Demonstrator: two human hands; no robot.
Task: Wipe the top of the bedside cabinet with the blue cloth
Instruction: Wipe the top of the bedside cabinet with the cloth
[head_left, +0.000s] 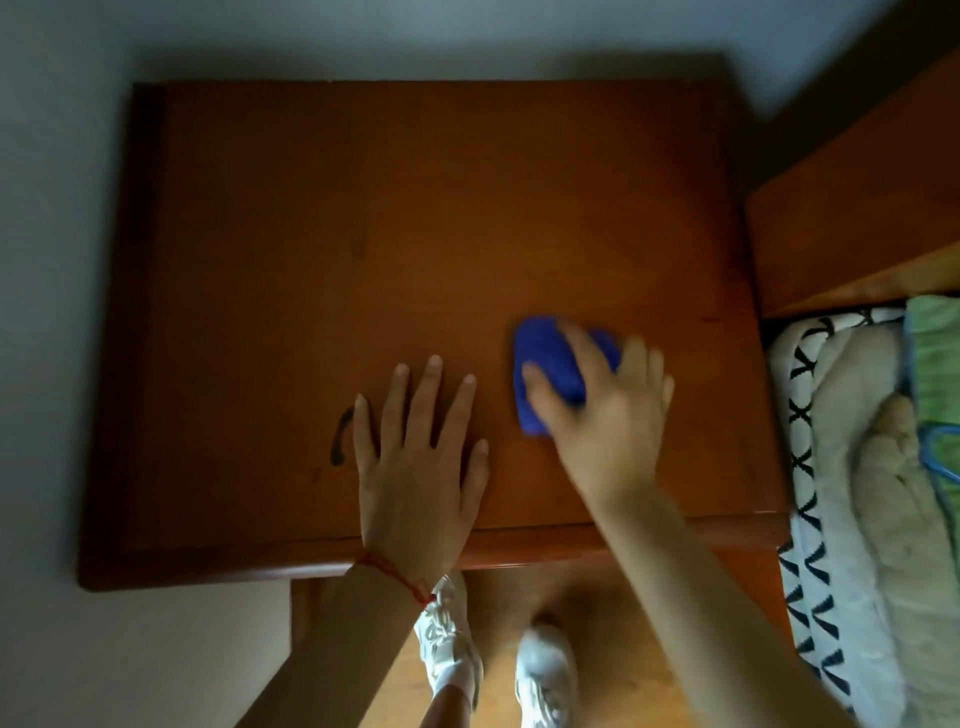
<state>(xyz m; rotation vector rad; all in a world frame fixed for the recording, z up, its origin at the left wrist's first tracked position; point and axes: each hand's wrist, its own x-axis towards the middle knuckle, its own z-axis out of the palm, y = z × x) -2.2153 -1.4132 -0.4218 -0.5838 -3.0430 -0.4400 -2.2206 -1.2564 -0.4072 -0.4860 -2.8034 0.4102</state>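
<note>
Head cam looks straight down on the wooden bedside cabinet (415, 218). The right hand (602, 415) sits on top of the bunched-up blue cloth (545, 369), fingers spread and curled over it, pressing it onto the near right part of the top. It's a bit blurry. The left hand (415, 467) lies flat just beside it, fingers spread, holding nothing. White sneakers (545, 670) show below the front edge.

Dim, soft light is leaving the corners darkening, while motion is blurring the right hand (605, 410) and wide-angle distortion is bowing the edges.
</note>
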